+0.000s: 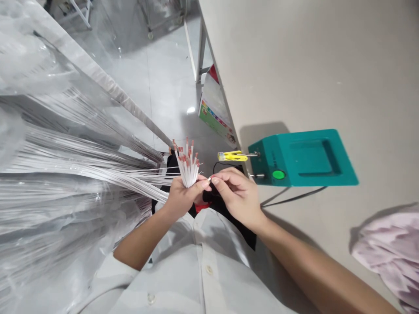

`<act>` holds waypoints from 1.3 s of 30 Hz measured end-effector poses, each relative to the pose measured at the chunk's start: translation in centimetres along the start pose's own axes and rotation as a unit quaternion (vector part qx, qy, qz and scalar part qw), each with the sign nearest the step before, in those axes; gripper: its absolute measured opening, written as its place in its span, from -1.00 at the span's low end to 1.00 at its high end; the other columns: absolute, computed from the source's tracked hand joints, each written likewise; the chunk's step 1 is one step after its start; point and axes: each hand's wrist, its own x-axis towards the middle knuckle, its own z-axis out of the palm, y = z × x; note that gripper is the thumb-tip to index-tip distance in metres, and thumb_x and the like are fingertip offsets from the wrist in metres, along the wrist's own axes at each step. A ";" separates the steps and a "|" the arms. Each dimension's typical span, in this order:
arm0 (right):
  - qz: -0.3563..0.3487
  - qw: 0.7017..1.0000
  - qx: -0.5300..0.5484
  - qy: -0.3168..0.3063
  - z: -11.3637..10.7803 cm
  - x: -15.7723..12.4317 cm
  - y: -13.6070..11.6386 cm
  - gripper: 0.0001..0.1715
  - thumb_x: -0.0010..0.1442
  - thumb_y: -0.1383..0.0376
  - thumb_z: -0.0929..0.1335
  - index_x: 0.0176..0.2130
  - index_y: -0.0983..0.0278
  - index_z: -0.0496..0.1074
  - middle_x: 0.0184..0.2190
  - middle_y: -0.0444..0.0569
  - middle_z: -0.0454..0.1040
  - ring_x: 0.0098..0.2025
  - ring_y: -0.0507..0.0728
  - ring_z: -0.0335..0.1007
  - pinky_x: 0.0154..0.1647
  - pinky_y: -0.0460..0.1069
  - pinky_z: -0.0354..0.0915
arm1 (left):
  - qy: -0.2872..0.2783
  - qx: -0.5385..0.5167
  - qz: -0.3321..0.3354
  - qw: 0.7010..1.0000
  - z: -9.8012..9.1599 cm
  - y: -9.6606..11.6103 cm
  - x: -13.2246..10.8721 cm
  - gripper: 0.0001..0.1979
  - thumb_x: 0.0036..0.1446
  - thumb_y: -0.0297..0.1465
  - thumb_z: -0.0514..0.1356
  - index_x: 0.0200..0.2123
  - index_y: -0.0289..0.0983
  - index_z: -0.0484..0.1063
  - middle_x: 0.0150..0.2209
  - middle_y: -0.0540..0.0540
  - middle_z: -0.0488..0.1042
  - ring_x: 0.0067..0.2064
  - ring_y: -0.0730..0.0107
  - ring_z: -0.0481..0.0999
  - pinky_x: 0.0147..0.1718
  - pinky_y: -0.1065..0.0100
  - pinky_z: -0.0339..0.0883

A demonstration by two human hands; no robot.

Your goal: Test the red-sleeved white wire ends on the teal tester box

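Note:
My left hand [180, 196] is closed around a bundle of white wires [189, 172], whose reddish-brown tips stand up above the fist. Its thumb and forefinger meet the fingertips of my right hand [234, 187] in front of my shirt. Between those fingertips is a small piece, white with a dark part, too small to name; my right hand pinches it. To the right of my right hand is a teal box [304, 159] with a green button [279, 175]. A yellow clip [232, 156] is attached to a metal post on its near side.
Long white wires [98, 170] in clear plastic wrapping [32, 56] lie along a rail [114, 91] on the left. The pale table [310, 65] fills the right side, with a pink cloth [389, 248] and a black cable [294, 197]. A printed carton [216, 113] stands below the table edge.

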 end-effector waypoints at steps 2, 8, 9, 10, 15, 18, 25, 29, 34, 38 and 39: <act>-0.102 0.988 -0.117 0.011 -0.3 0.0 0.3 -0.87 0.13 0.31 0.31 -0.40 0.21 0.48 -0.44 -0.03 0.45 -0.41 0.06 0.38 -0.42 -0.03 0.35 | 0.007 0.002 0.011 1.000 0.2 0.1 -0.1 -0.74 -0.03 -0.23 0.26 -0.54 -0.33 0.44 -0.71 0.08 0.27 -0.70 0.66 0.13 -0.69 0.48 0.01; -0.264 0.910 -0.307 -0.085 -1.1 -0.1 1.4 -0.80 0.13 0.33 0.28 -0.32 0.16 0.51 -0.40 -0.04 0.51 -0.39 0.07 0.41 -0.35 -0.04 0.35 | 0.087 -0.038 0.018 0.995 0.4 0.3 0.3 -0.76 -0.07 -0.25 0.28 -0.46 -0.33 0.42 -0.61 0.05 0.40 -0.70 0.69 0.13 -0.72 0.50 0.01; -0.265 0.914 -0.294 -0.089 -1.2 -0.1 1.3 -0.80 0.14 0.34 0.28 -0.31 0.17 0.50 -0.39 -0.04 0.50 -0.39 0.06 0.41 -0.36 -0.05 0.35 | 0.098 -0.040 0.022 0.994 0.3 0.4 0.4 -0.77 -0.08 -0.26 0.28 -0.45 -0.33 0.42 -0.60 0.05 0.40 -0.70 0.69 0.13 -0.72 0.51 0.01; -0.253 0.925 -0.271 -0.079 -1.2 0.0 1.2 -0.80 0.14 0.35 0.28 -0.30 0.18 0.50 -0.37 -0.03 0.49 -0.37 0.06 0.41 -0.35 -0.04 0.35 | 0.101 -0.035 0.026 0.994 0.3 0.5 0.4 -0.77 -0.07 -0.27 0.28 -0.44 -0.33 0.42 -0.60 0.04 0.41 -0.70 0.69 0.14 -0.71 0.50 0.02; -0.051 0.997 -0.057 -0.002 -1.1 0.5 0.4 -0.82 0.18 0.33 0.28 -0.22 0.20 0.45 -0.27 0.00 0.43 -0.37 0.06 0.40 -0.34 0.00 0.37 | 0.078 0.034 0.035 0.996 -0.1 0.4 0.1 -0.80 -0.02 -0.28 0.25 -0.45 -0.32 0.45 -0.58 0.03 0.41 -0.67 0.65 0.20 -0.63 0.48 0.12; 0.009 0.999 0.026 -0.043 -0.8 0.7 0.1 -0.87 0.15 0.28 0.32 -0.26 0.21 0.45 -0.30 -0.03 0.43 -0.47 0.01 0.36 -0.49 -0.05 0.34 | 0.067 0.078 0.045 0.994 0.0 0.0 0.0 -0.80 -0.01 -0.28 0.25 -0.47 -0.32 0.46 -0.60 0.02 0.40 -0.62 0.60 0.27 -0.56 0.45 0.17; 0.132 0.985 0.088 -0.064 0.0 0.8 0.3 -0.83 0.09 0.22 0.35 -0.41 0.28 0.45 -0.54 -0.11 0.42 -0.55 -0.01 0.29 -0.54 -0.08 0.27 | 0.073 0.086 0.051 0.992 0.4 -0.4 -0.2 -0.80 -0.01 -0.27 0.25 -0.48 -0.31 0.44 -0.63 0.06 0.36 -0.59 0.58 0.28 -0.51 0.45 0.21; 0.165 0.979 0.093 -0.080 0.1 0.4 0.2 -0.79 0.11 0.19 0.33 -0.42 0.30 0.43 -0.61 -0.14 0.36 -0.60 -0.02 0.23 -0.58 -0.09 0.24 | 0.097 0.087 0.057 0.990 0.4 -0.2 -0.2 -0.78 0.01 -0.26 0.23 -0.46 -0.32 0.43 -0.65 0.06 0.34 -0.61 0.58 0.28 -0.54 0.45 0.22; -0.039 0.998 -0.037 -0.022 -0.2 -0.1 0.0 -0.90 0.10 0.34 0.32 -0.45 0.25 0.40 -0.47 -0.08 0.39 -0.48 0.01 0.30 -0.47 -0.08 0.27 | 0.120 0.070 0.061 0.988 0.0 -0.3 0.0 -0.78 0.01 -0.23 0.23 -0.43 -0.30 0.43 -0.57 0.01 0.42 -0.58 0.56 0.34 -0.51 0.44 0.24; 0.030 1.000 -0.001 -0.008 -0.3 0.1 0.3 -0.89 0.16 0.29 0.30 -0.32 0.23 0.43 -0.35 -0.06 0.42 -0.50 -0.01 0.32 -0.50 -0.07 0.28 | 0.101 0.076 0.067 0.990 0.0 -0.5 0.0 -0.78 0.01 -0.24 0.23 -0.44 -0.30 0.43 -0.59 0.01 0.41 -0.57 0.55 0.34 -0.51 0.44 0.23; 0.048 0.999 0.019 -0.013 -0.2 0.2 0.3 -0.87 0.16 0.26 0.30 -0.29 0.23 0.44 -0.34 -0.05 0.43 -0.49 0.00 0.33 -0.49 -0.07 0.29 | 0.097 0.080 0.067 0.990 0.1 -0.5 0.0 -0.78 0.01 -0.24 0.23 -0.45 -0.31 0.43 -0.61 0.02 0.39 -0.58 0.54 0.33 -0.51 0.45 0.23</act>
